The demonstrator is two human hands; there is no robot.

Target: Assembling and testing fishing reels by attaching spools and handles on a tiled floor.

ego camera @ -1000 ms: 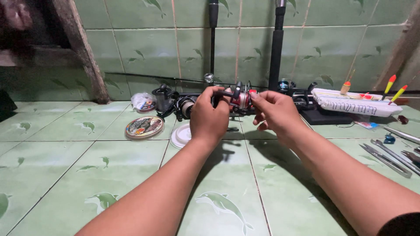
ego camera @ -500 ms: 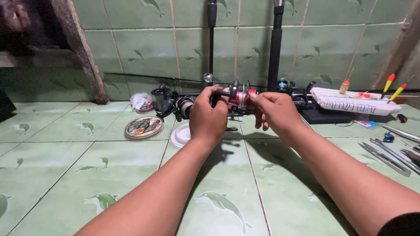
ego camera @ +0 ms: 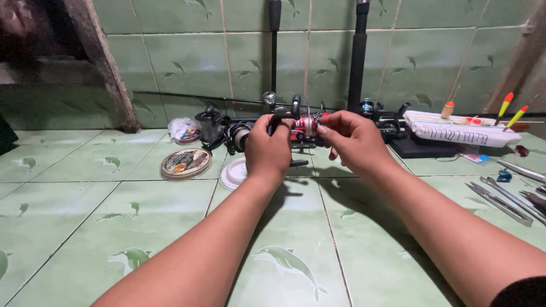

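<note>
Little has shifted: both hands stay on the red fishing reel (ego camera: 304, 126), left hand (ego camera: 267, 149) clamped on it, right hand (ego camera: 351, 136) apparently pinching its spool; steady fingertip work follows.

Reel (ego camera: 304, 126) in my left hand (ego camera: 267, 149) and right hand (ego camera: 352, 139): glossy red and black metal. Floor tiles (ego camera: 85, 227) glazed ceramic, smooth. Tools (ego camera: 506, 196) bare steel. Float holder (ego camera: 460, 132) matt white foam.

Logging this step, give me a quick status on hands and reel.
Left hand grips red fishing reel. Right hand pinches its spool end. Line spool lies left, clear.
</note>
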